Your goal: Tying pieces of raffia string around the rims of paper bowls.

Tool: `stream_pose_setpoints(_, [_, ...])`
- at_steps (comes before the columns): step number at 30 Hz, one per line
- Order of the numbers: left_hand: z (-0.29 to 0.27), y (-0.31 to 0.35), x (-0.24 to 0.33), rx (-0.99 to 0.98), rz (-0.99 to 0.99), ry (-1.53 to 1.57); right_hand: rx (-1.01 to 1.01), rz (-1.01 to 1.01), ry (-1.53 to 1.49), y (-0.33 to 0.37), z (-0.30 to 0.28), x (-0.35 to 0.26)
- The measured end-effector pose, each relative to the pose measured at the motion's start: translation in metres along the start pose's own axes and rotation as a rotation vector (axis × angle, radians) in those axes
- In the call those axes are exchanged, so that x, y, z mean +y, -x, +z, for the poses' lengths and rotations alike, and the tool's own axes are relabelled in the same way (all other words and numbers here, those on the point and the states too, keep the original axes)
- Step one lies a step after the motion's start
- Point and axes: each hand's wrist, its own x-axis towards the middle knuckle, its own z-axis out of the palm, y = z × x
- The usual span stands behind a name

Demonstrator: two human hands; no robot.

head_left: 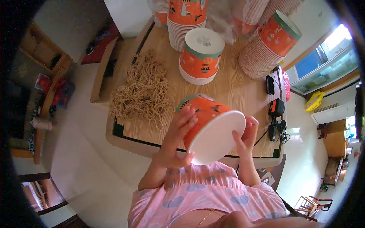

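Between my hands, near the table's front edge, an orange paper bucket with a green band is tilted so its round white opening faces toward me. My left hand grips its left side, thumb at the rim and fingers along the wall. My right hand holds the right side of the rim, thumb at the opening. Beyond it, a short stack of upside-down paper buckets stands on the wooden table. A loose heap of tan twine lies to the left.
Tall nested stacks of paper buckets stand at the back and back right, the latter leaning. Clear plastic wrapping lies among them. Along the right edge are a black case and power adapters with coiled cable. A cardboard box adjoins the left side.
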Motion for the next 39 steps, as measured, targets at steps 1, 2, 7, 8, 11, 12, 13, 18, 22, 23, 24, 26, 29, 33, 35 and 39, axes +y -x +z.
stream_pose_setpoints(1, [-0.001,-0.003,0.007,-0.050,-0.012,-0.062,-0.127,0.133,0.168,-0.005,-0.005,-0.005])
stream_pose_setpoints(2, [0.000,-0.004,0.007,-0.050,-0.010,-0.063,-0.257,0.267,0.330,-0.011,-0.012,-0.007])
stream_pose_setpoints(7, [0.018,-0.006,-0.001,0.190,-0.049,-0.069,-0.032,0.210,0.175,-0.012,-0.008,0.015])
stream_pose_setpoints(8, [0.014,-0.004,0.000,0.192,-0.104,-0.142,0.008,0.115,0.106,-0.011,-0.011,0.019])
stream_pose_setpoints(11, [0.024,0.001,-0.007,0.201,-0.225,0.104,0.230,0.085,0.000,0.005,-0.024,0.056])
stream_pose_setpoints(12, [0.021,0.000,-0.011,0.052,-0.192,-0.099,0.253,0.108,-0.026,0.013,-0.023,0.062])
stream_pose_setpoints(13, [0.025,0.004,-0.013,0.063,-0.191,-0.107,0.123,0.156,-0.030,0.019,-0.020,0.060])
stream_pose_setpoints(18, [0.051,-0.003,-0.009,0.263,-0.240,-0.244,0.043,0.382,-0.638,0.031,-0.010,0.087])
stream_pose_setpoints(22, [0.031,-0.012,-0.006,0.330,-0.064,-0.534,0.231,0.406,-0.708,0.005,-0.008,0.049])
stream_pose_setpoints(23, [0.029,-0.013,-0.006,0.332,-0.058,-0.540,0.278,0.411,-0.730,-0.001,-0.007,0.040])
stream_pose_setpoints(24, [0.029,-0.012,-0.008,0.340,-0.015,-0.591,0.134,0.397,-0.803,-0.005,-0.007,0.033])
stream_pose_setpoints(26, [0.031,-0.014,-0.005,0.345,0.038,-0.645,0.111,0.391,-0.648,-0.002,-0.008,0.037])
stream_pose_setpoints(29, [0.032,-0.015,0.001,0.378,0.080,-0.623,0.040,0.385,-0.165,0.020,-0.016,0.063])
stream_pose_setpoints(33, [0.033,-0.019,0.000,0.364,0.091,-0.608,0.022,0.356,-0.092,0.051,-0.042,0.125])
stream_pose_setpoints(35, [0.033,-0.017,-0.001,0.355,0.099,-0.611,0.055,0.352,-0.127,0.058,-0.040,0.131])
stream_pose_setpoints(39, [0.034,-0.015,0.000,0.358,0.088,-0.574,0.006,0.443,-0.076,0.055,-0.036,0.128])
